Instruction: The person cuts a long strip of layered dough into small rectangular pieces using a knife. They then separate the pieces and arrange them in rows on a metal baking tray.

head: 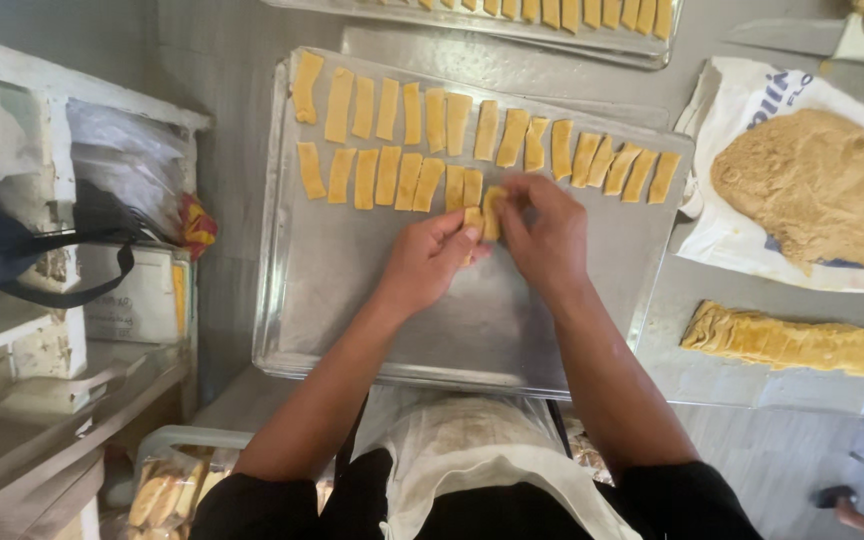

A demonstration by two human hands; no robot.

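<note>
Both hands meet over the metal tray (352, 300): left hand (430, 258) and right hand (544, 232) each pinch a yellow dough strip (491, 212) (grip closed), beside the laid rows (392, 178).

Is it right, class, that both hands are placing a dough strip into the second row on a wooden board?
Not quite. The head view shows a metal tray, not a wooden board. The left hand and right hand are indeed placing a dough strip into the second row.
</note>
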